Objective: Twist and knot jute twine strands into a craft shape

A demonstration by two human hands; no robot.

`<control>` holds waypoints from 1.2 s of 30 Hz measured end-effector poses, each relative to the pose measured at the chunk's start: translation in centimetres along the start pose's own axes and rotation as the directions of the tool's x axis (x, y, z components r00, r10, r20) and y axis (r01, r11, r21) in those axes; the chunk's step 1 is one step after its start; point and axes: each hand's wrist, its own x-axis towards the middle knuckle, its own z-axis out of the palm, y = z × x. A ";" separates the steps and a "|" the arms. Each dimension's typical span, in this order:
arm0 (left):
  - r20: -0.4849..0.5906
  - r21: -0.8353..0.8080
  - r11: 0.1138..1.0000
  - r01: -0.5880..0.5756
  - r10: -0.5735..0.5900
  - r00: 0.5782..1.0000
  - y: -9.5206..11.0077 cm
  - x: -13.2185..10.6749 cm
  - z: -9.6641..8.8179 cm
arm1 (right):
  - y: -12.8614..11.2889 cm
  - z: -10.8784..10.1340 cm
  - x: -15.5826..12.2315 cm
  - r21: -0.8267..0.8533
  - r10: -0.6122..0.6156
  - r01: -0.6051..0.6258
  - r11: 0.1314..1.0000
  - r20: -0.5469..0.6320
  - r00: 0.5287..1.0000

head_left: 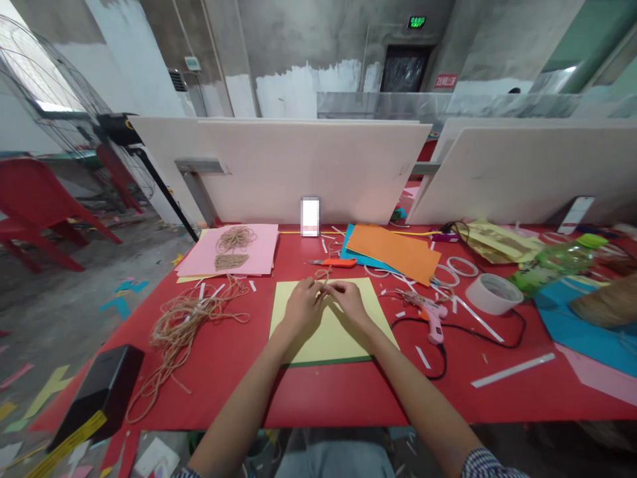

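Observation:
Over the pale yellow paper sheet [303,352], my left hand [302,304] and my right hand [348,300] meet with fingertips close together. Both are closed in a pinch on a short piece of jute twine [323,273], whose small loop shows just beyond the fingers. How the twine runs between the fingertips is mostly hidden. Beyond it lies an orange-handled knife or scissors [338,263]. To the left is a loose bundle of twine [186,325]. A pink glue gun [434,317] rests on the right with its black cord.
Pink paper [263,249] at the back left bears a twine coil [236,238] and a woven twine patch [231,261]. Orange paper [398,252], a tape roll [492,294] and a green bottle [560,265] stand right. A phone [310,218] leans on the white board [308,159]; a black box [102,392] sits front left.

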 end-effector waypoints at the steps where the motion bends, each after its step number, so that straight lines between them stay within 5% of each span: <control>1: 0.003 0.012 1.000 0.004 -0.004 1.000 0.0 0.0 0.0 | -0.1 0.0 0.0 -0.013 -0.002 0.002 1.000 -0.003 1.000; 11: 0.000 -0.041 0.998 0.047 -0.047 0.999 0.2 -0.3 -0.1 | -0.4 0.2 -0.2 -0.121 -0.006 -0.005 0.993 -0.092 0.996; 18: -0.150 -0.200 0.956 0.217 -0.248 0.957 -0.5 0.1 -0.3 | -0.6 0.1 -0.1 -0.194 -0.034 0.024 0.981 -0.050 0.998; 24: 0.077 -0.251 0.939 0.236 -0.224 0.972 -0.6 0.3 0.2 | -1.7 0.7 -1.3 -0.317 -0.066 0.096 0.943 0.104 0.992; 29: 0.125 -0.283 0.930 0.236 -0.208 0.970 -0.9 0.4 0.5 | -2.7 0.4 -1.7 -0.490 -0.081 0.140 0.861 0.139 0.987; 36: 0.193 -0.541 0.796 0.271 -0.196 0.961 -2.0 0.7 0.9 | -2.6 0.0 -1.4 -0.379 0.006 0.062 0.923 0.175 0.985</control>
